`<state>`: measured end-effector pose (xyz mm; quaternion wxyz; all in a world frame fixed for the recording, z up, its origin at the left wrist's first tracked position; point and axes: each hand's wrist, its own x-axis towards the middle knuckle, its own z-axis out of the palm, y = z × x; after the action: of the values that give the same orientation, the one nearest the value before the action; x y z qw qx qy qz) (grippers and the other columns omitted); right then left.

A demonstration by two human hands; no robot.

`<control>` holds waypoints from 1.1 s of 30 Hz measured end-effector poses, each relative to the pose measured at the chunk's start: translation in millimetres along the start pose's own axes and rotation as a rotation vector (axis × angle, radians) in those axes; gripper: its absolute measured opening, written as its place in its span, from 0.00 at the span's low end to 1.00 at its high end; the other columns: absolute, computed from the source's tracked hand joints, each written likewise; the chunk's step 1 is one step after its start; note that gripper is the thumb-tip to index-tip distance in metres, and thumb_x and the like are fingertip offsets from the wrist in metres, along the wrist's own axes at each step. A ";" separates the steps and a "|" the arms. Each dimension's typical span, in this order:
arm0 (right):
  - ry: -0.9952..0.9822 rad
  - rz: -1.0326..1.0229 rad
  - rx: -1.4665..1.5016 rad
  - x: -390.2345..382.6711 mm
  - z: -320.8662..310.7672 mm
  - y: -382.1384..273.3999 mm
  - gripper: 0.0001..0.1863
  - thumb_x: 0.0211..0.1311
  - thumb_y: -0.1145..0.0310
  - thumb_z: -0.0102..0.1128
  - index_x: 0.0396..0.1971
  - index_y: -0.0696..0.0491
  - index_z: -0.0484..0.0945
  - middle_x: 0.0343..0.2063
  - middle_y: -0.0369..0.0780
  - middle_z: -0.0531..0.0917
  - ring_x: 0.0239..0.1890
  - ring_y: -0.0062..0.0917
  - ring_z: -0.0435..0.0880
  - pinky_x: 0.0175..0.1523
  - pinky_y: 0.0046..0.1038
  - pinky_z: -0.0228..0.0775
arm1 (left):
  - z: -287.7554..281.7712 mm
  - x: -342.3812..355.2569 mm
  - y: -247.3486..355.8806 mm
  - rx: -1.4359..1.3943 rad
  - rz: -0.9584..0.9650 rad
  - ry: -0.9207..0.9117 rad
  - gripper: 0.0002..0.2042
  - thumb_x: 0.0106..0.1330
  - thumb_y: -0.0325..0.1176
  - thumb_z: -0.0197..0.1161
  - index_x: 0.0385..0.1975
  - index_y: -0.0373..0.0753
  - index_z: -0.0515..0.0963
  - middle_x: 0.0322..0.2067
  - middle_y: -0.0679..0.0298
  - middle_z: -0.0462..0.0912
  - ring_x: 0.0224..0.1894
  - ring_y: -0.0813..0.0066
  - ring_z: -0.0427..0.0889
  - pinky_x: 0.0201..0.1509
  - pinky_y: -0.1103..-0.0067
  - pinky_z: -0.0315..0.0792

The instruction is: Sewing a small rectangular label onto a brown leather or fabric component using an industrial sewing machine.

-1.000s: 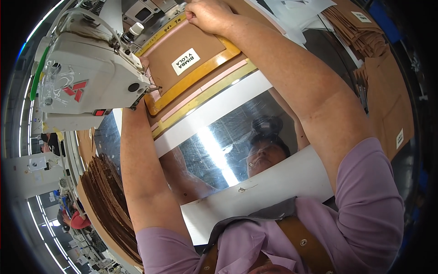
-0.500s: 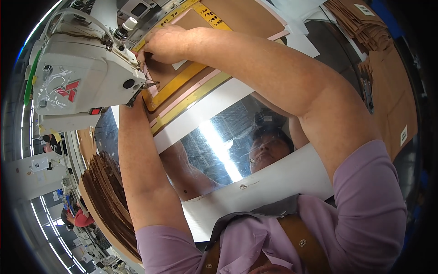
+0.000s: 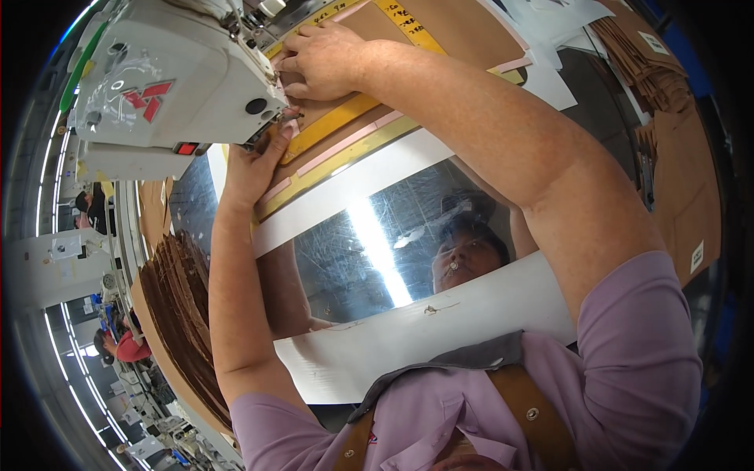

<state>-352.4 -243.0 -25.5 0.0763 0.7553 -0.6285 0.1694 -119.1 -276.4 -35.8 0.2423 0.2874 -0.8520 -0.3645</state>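
At the upper middle, a yellow template frame (image 3: 339, 125) with handwriting lies on a brown panel (image 3: 463, 39) edged with pink strips, beside a white sewing machine (image 3: 169, 86). My right hand (image 3: 323, 61) is open, its fingers spread over the frame and panel next to the machine head. My left hand (image 3: 255, 169) is at the frame's near-left corner, just under the machine's needle area. Its thumb stretches up along the frame's corner; the other fingers are mostly hidden behind the machine head, so their grip cannot be made out.
A shiny metal plate (image 3: 353, 267) with white borders lies before me. Stacked brown pieces (image 3: 181, 298) stand at the left, more brown panels (image 3: 679, 188) at the right. Scissors (image 3: 646, 169) and white paper sheets (image 3: 550, 86) lie right of the work. Another person (image 3: 129, 345) sits far left.
My right hand has moved slightly right and its fingers have spread. My left hand, formerly hidden behind the machine, now shows at the frame's corner. The whole view has shifted a little.
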 end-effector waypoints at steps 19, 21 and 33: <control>-0.151 -0.040 0.309 7.6 -11.5 11.7 0.35 0.63 0.40 0.59 0.64 0.46 0.77 0.68 0.35 0.72 0.71 0.31 0.65 0.77 0.35 0.51 | 4.0 -23.9 38.0 0.339 0.155 0.102 0.11 0.58 0.37 0.70 0.39 0.43 0.86 0.39 0.61 0.84 0.49 0.58 0.72 0.59 0.66 0.63; -0.186 -0.030 0.245 4.2 -13.3 12.3 0.41 0.58 0.35 0.62 0.66 0.45 0.74 0.70 0.35 0.70 0.73 0.31 0.63 0.79 0.34 0.50 | 6.0 -24.4 43.7 0.367 0.163 0.104 0.11 0.58 0.38 0.70 0.39 0.44 0.86 0.37 0.62 0.84 0.48 0.59 0.73 0.57 0.65 0.63; -0.230 -0.073 0.200 4.2 -19.7 9.9 0.44 0.55 0.35 0.65 0.66 0.48 0.74 0.70 0.36 0.68 0.73 0.32 0.61 0.78 0.35 0.50 | 38.6 -40.1 83.0 0.803 0.192 0.141 0.18 0.65 0.43 0.64 0.52 0.44 0.83 0.21 0.59 0.84 0.22 0.61 0.77 0.46 0.69 0.67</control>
<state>-364.6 -242.4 -6.6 -0.0655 0.7958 -0.5853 0.1407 -140.3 -183.9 -4.7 0.2016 0.3027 -0.9306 0.0415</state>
